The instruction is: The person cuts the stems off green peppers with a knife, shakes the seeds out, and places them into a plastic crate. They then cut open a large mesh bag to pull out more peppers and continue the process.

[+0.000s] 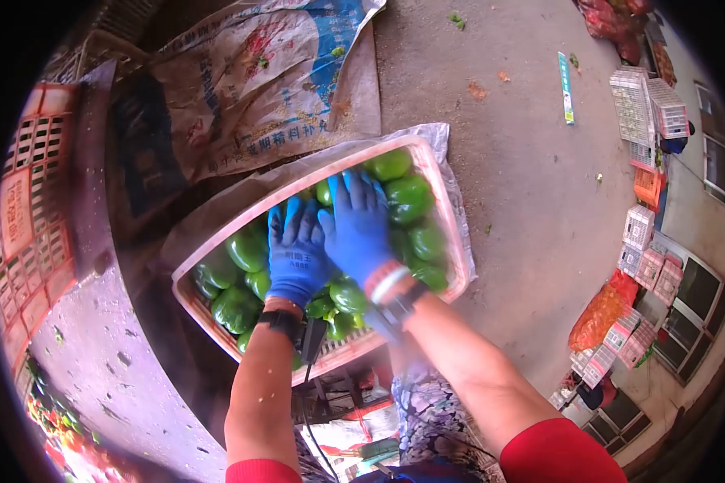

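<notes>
A pale pink plastic crate (451,193) stands tilted across the middle of the view, filled with green bell peppers (409,199). My left hand (296,256), in a blue work glove, lies on the peppers with its fingers stretched out. Beside it my right hand (356,221), in the same kind of glove, also rests on the peppers, fingers extended toward the crate's far rim. The two hands touch or nearly touch near the thumbs. Neither hand is wrapped around a pepper. The peppers directly under both palms are hidden.
Flattened printed sacks (258,113) lie beyond the crate. An orange slatted crate (36,209) stands at the left. Along the wall on the right are stacked crates (635,105) and an orange mesh sack (604,310). A light blue strip (566,88) lies on the floor.
</notes>
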A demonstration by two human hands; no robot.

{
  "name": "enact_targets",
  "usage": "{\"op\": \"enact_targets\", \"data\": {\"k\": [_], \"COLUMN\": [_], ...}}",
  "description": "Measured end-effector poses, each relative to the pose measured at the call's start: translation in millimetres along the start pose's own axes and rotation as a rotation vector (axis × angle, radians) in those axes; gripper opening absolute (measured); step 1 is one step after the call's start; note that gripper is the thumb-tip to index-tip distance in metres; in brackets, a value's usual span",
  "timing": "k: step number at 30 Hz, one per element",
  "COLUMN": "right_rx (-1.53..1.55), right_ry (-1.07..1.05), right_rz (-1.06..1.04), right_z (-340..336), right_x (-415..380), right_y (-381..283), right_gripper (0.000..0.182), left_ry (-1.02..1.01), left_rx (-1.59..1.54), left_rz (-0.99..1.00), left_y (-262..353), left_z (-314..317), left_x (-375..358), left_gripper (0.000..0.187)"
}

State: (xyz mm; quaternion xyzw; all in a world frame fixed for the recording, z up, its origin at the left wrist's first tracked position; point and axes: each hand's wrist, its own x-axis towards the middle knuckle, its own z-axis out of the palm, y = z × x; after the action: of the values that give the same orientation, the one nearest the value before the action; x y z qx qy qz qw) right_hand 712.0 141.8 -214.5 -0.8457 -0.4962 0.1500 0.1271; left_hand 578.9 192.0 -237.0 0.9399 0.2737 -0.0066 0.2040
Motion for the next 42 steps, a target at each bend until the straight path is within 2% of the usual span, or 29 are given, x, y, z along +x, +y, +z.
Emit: {"op": "enact_targets", "data": {"k": [3, 4, 5, 6, 7, 9, 12, 15, 19, 22, 26, 29, 30, 32, 34, 35, 36, 37, 38, 39, 40, 42], "right_rx": [-0.125, -0.149, -0.144, -0.146, -0.148, -0.155, -0.174, -0.173, -0.204, -0.24, -0.242, -0.183, -0.149, -0.113, -0.032, 0.076, 0.235, 0.327, 0.325, 0.277, 0.154, 0.126], "right_ry": [0.106, 0.186, 0.112, 0.09, 0.067, 0.083, 0.071, 0.069, 0.099, 0.136, 0.13, 0.083, 0.087, 0.102, -0.042, -0.188, -0.394, -0.425, -0.516, -0.697, -0.657, -0.735], "right_rz": [-0.195, -0.189, -0.097, -0.103, -0.114, -0.12, -0.089, -0.069, -0.087, -0.12, -0.13, -0.16, -0.171, -0.158, -0.02, -0.014, -0.071, -0.094, -0.188, -0.155, -0.215, -0.072], "right_z": [-66, -62, -52, -35, -21, -8, -3, 11, 10, 18, 11, -26, -46, -71, -60, -51, -45, -35, -12, 3, 16, 49], "right_x": [-8, -7, -5, -4, -1, 7, -2, -5, 4, 4, 2, -11, -23, -68, -137, -166, -175, -190, -208, -212, -208, -202], "right_y": [13, 31, 50, 69, 84, 87, 93, 93, 98, 97, 95, 76, 68, 55, 48, 37, 21, -3, -14, -34, -49, -57], "right_gripper": [0.058, 0.059, 0.06, 0.062, 0.064, 0.069, 0.072, 0.074, 0.075, 0.074, 0.071, 0.07, 0.07, 0.072, 0.077, 0.077, 0.074, 0.068, 0.066, 0.059, 0.052, 0.041], "left_ry": [0.197, 0.123, -0.071, -0.092, -0.087, -0.004, 0.089, 0.083, 0.135, 0.139, 0.044, 0.027, 0.022, -0.011, -0.11, -0.185, -0.199, -0.21, -0.225, -0.213, -0.205, -0.195], "left_rx": [-0.03, -0.043, -0.191, -0.189, -0.238, -0.233, -0.281, -0.267, -0.301, -0.324, -0.356, -0.301, -0.235, -0.301, -0.265, -0.232, -0.145, -0.056, -0.037, -0.022, -0.013, -0.011], "left_rz": [-0.089, -0.06, 0.012, 0.16, 0.204, 0.065, 0.119, 0.095, 0.086, 0.076, 0.069, 0.071, 0.121, 0.135, 0.093, 0.049, 0.124, 0.197, 0.277, 0.274, 0.268, 0.253], "left_y": [34, 54, 76, 93, 103, 112, 103, 101, 102, 99, 98, 102, 99, 85, 56, 37, 15, -4, -14, -16, -13, -17], "left_z": [-18, -18, -18, 3, 24, 53, 60, 77, 68, 84, 56, 34, 8, -36, -51, -45, -32, -18, -13, -6, 0, 17], "left_x": [-5, -12, -16, -27, -37, -39, -32, -35, -26, -31, -29, -45, -55, -98, -144, -165, -184, -198, -205, -205, -207, -213], "left_gripper": [0.071, 0.075, 0.078, 0.082, 0.082, 0.084, 0.085, 0.082, 0.076, 0.078, 0.074, 0.07, 0.07, 0.065, 0.065, 0.066, 0.068, 0.071, 0.07, 0.068, 0.065, 0.057]}}
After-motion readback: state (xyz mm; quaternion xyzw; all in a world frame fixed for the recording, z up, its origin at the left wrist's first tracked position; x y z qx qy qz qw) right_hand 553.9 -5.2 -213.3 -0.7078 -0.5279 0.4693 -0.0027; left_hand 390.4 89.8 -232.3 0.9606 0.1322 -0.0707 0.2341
